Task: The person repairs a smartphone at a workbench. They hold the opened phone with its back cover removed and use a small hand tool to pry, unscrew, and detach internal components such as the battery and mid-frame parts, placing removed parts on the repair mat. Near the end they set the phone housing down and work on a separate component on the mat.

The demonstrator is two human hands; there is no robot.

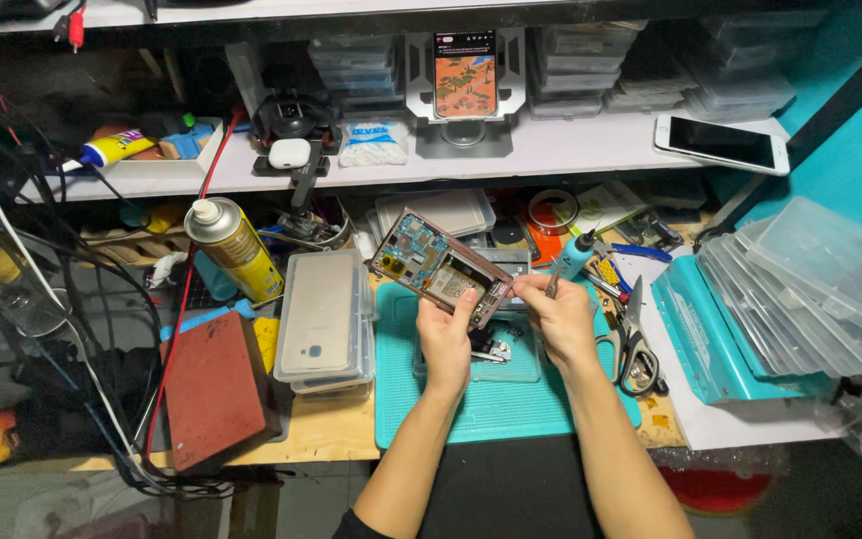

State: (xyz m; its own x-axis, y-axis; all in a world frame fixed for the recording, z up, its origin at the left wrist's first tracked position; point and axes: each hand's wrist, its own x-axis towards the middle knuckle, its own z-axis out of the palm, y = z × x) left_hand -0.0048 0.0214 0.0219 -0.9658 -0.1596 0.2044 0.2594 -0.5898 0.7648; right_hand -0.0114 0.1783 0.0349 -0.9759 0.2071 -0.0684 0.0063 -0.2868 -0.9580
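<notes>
- A wooden workbench carries everything, with a white shelf running above its rear edge.
- A stack of clear plastic lidded trays leans at the far right; a reddish-brown block lies at the left edge.
- A teal work mat sits under both hands.
- A gold phone back in a clear case rests just left of the mat, with a yellow spray can tilted behind it.
- The opened phone, back cover off and circuit board showing, is held above the mat; its long axis runs from upper left down to lower right.
- The left hand is closed around the phone's lower edge from beneath, thumb pressed on its lower right corner.
- The right hand sits just right of that corner, fingers pinched shut on a slim metal tool; whether the tip touches the phone I cannot tell.
- The phone lies to the left of the right hand, so the left hand is nearer and bears it.
- Scissors lie just right of the right hand, near a teal-capped bottle.
</notes>
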